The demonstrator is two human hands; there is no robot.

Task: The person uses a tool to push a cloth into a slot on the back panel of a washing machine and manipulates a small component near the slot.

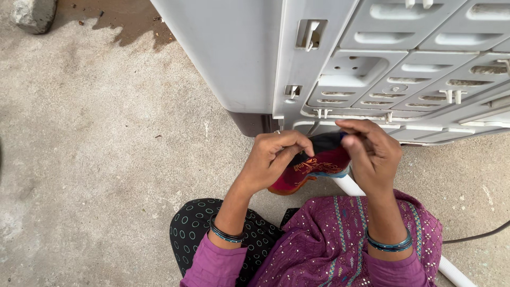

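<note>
A small red cloth [313, 169] with an orange pattern, a dark part and a blue edge hangs between both hands, just in front of my lap. My left hand [276, 158] pinches its left upper edge with closed fingers. My right hand [372, 154] grips its right upper edge, fingers curled over the dark part. Both wrists carry dark bangles. The cloth sits right below the bottom of a large white plastic appliance [340, 64].
The white appliance back fills the upper right, with ribbed panels and clips. A white pipe [350, 187] runs under my right arm toward the lower right. A thin dark cable [478, 236] lies on the concrete floor [95, 138]. A stone [33, 13] sits top left.
</note>
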